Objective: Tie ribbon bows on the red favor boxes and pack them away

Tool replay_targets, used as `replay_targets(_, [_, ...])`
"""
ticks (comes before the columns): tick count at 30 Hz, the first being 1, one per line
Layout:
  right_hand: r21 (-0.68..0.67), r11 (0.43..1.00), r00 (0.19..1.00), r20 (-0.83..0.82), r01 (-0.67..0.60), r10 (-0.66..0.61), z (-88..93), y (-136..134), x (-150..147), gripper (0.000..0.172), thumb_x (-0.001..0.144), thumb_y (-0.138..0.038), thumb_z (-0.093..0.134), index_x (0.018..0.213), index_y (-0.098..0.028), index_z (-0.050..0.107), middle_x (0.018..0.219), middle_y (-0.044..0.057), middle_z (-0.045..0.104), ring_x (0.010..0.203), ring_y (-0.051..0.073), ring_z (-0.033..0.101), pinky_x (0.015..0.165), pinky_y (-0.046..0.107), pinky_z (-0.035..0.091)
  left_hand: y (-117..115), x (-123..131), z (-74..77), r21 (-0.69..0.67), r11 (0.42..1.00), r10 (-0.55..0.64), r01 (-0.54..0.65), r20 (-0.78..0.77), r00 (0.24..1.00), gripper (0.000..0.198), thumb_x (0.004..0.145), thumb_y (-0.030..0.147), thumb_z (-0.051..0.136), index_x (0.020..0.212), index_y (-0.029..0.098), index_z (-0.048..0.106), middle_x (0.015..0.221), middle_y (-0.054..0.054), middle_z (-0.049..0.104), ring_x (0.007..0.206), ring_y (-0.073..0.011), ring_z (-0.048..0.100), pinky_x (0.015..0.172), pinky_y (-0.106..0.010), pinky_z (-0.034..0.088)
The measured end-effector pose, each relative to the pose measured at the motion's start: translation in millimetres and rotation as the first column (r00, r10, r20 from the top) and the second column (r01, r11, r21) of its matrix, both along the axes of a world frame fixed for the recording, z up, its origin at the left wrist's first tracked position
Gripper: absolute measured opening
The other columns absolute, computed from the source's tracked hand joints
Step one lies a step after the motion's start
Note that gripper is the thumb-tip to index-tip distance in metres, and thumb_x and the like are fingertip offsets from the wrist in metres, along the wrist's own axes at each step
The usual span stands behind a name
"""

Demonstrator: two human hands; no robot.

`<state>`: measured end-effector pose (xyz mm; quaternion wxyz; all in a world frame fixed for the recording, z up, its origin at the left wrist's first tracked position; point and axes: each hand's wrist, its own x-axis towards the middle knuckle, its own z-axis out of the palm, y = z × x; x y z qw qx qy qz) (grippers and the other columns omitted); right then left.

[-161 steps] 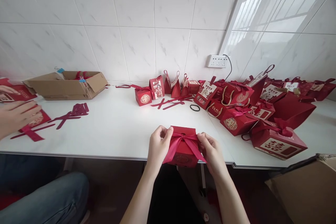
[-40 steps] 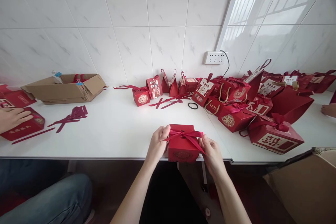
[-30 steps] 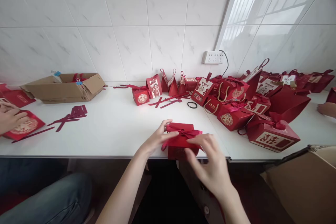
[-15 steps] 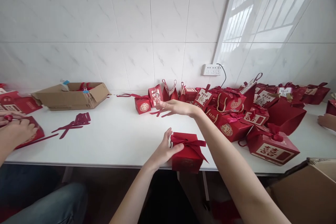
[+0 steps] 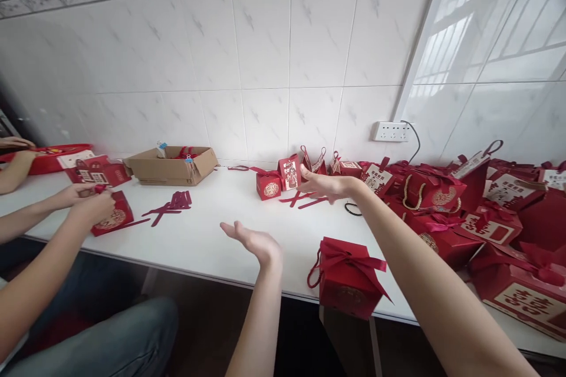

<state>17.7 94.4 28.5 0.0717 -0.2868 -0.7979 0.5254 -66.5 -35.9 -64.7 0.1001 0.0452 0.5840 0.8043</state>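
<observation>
A red gift box tied with a red ribbon bow (image 5: 347, 274) stands at the front edge of the white table (image 5: 212, 230), touched by neither hand. My left hand (image 5: 252, 240) hovers open to the left of it, palm up, holding nothing. My right hand (image 5: 325, 184) reaches far across the table with fingers spread, just above loose red ribbon strips (image 5: 305, 199) and close to a small red box (image 5: 268, 185) and an upright red card box (image 5: 289, 172).
Several finished red gift boxes and bags (image 5: 469, 212) crowd the right side. An open cardboard box (image 5: 172, 165) sits back left, with red ribbon strips (image 5: 170, 206) in front. Another person's hands (image 5: 95, 206) work on a flat red box at the left. A wall socket (image 5: 391, 131) is behind.
Both hands let go of the bowed box. My right hand moved across to the ribbon strips at the back; my left lifted away to the left, open. The view turned left.
</observation>
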Motion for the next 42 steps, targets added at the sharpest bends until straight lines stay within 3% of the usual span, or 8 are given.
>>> replay_targets(7, [0.053,0.998,0.998,-0.065,-0.019,0.022,-0.4,-16,29,0.066,0.074,-0.075,0.044,0.110,-0.024,0.067,0.122,0.014,0.060,0.104,0.034,0.060,0.085,0.058,0.044,-17,53,-6.2,-0.011,0.969,-0.234,0.246,-0.352,0.906,0.067,0.088,0.044,0.024,0.144,0.024,-0.009,0.153,0.007,-0.017,0.141,-0.0157,-0.015,0.116,-0.033,0.007])
replay_targets(11, [0.258,0.953,0.939,-0.337,0.161,-0.067,-17.4,-40,83,0.066,0.074,-0.075,0.044,0.100,-0.020,0.072,0.108,0.014,0.067,0.096,0.032,0.063,0.083,0.048,0.048,-29,49,-18.6,-0.011,0.899,-0.422,0.438,-0.289,0.859,0.063,0.086,0.039,0.034,0.143,0.028,0.010,0.155,0.004,0.003,0.143,-0.0185,-0.001,0.114,-0.034,0.018])
replay_targets(16, [0.434,0.697,0.782,-0.545,0.571,-0.301,-76.7,-77,147,0.044,0.077,-0.062,0.052,0.076,-0.023,0.072,0.084,0.009,0.071,0.080,0.026,0.066,0.065,0.034,0.050,-34,26,-53.4,-0.043,0.817,-0.574,0.575,-0.139,0.807,0.038,0.081,0.033,0.041,0.116,0.020,0.048,0.136,-0.009,0.046,0.133,-0.0221,0.032,0.107,-0.036,0.028])
replay_targets(20, [0.407,0.484,0.619,-0.643,0.774,-0.450,-121.5,-115,162,0.028,0.084,-0.046,0.052,0.077,-0.021,0.062,0.074,0.004,0.065,0.070,0.020,0.060,0.061,0.030,0.046,-29,19,-60.7,-0.151,0.653,-0.757,0.742,-0.168,0.632,0.032,0.077,0.035,0.049,0.104,0.018,0.055,0.123,-0.010,0.055,0.126,-0.0249,0.042,0.103,-0.036,0.031])
replay_targets(26, [0.681,0.239,0.721,-0.673,0.692,-0.168,-131.5,-155,122,0.018,0.081,-0.022,0.062,0.098,-0.020,0.059,0.090,0.007,0.059,0.086,0.021,0.056,0.075,0.035,0.045,-4,26,-38.0,-0.115,0.327,-0.944,0.938,-0.085,0.319,0.050,0.074,0.037,0.059,0.121,0.022,0.050,0.131,-0.010,0.050,0.126,-0.0271,0.041,0.101,-0.039,0.032])
replay_targets(29, [0.758,0.207,0.784,-0.611,0.619,-0.108,-129.1,-156,99,0.025,0.082,-0.022,0.061,0.107,-0.019,0.057,0.100,0.010,0.061,0.096,0.024,0.056,0.081,0.040,0.044,3,32,-28.1,-0.156,0.237,-0.971,0.959,0.002,0.240,0.054,0.070,0.031,0.065,0.121,0.023,0.050,0.125,-0.008,0.053,0.114,-0.0247,0.051,0.094,-0.035,0.039])
replay_targets(34, [0.757,0.195,0.782,-0.598,0.623,-0.176,-137.9,-150,78,0.019,0.086,-0.013,0.052,0.103,-0.018,0.059,0.093,0.007,0.065,0.083,0.020,0.059,0.078,0.040,0.043,1,38,-21.1,-0.222,0.178,-0.974,0.959,0.098,0.203,0.059,0.071,0.031,0.065,0.125,0.024,0.044,0.077,0.002,0.057,0.072,-0.0141,0.059,0.070,-0.028,0.045])
replay_targets(42, [0.622,0.264,0.652,-0.757,0.737,-0.036,-148.3,-149,86,0.024,0.082,0.000,0.055,0.095,-0.019,0.061,0.079,0.004,0.064,0.075,0.016,0.059,0.065,0.031,0.048,6,43,-29.1,-0.316,0.200,-0.975,0.928,0.033,0.221,0.038,0.073,0.037,0.064,0.104,0.019,0.052,0.090,-0.003,0.061,0.083,-0.0161,0.060,0.073,-0.027,0.046])
